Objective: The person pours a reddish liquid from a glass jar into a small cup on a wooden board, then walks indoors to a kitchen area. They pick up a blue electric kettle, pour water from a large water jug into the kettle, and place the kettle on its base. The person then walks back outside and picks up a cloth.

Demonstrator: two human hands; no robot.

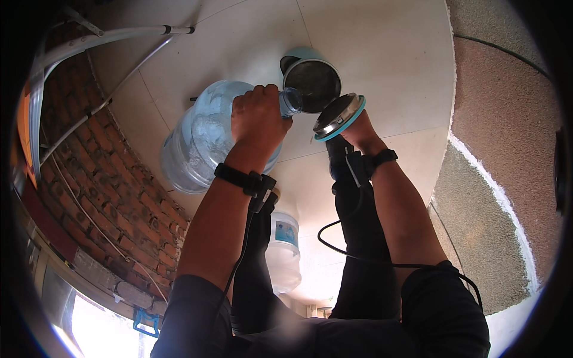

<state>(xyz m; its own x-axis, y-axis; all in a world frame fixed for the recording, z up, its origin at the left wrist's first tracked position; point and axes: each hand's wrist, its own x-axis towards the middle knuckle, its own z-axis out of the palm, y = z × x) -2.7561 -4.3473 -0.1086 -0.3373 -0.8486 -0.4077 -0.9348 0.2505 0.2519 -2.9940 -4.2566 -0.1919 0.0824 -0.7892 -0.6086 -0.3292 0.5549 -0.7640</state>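
My left hand (259, 116) is wrapped round the neck end of a large clear blue water jug (206, 137). The jug is tilted, its mouth at the near left rim of a pale teal kettle (309, 53). The kettle stands uncovered on the floor, with its dark grey inside showing. Whether water is running from the jug I cannot tell. In my right hand (361, 131) is a round metal lid (339, 114) with a teal edge, held tilted just to the near right of the kettle. The fingers of that hand are partly hidden behind the lid.
A second water jug (284, 250) with a blue label stands between my legs. Bent metal tubes (107, 39) of a frame rise at the left, beside a brick wall (113, 173). Pale tiled floor (382, 59) meets rough brown and grey paving (501, 101) at the right.
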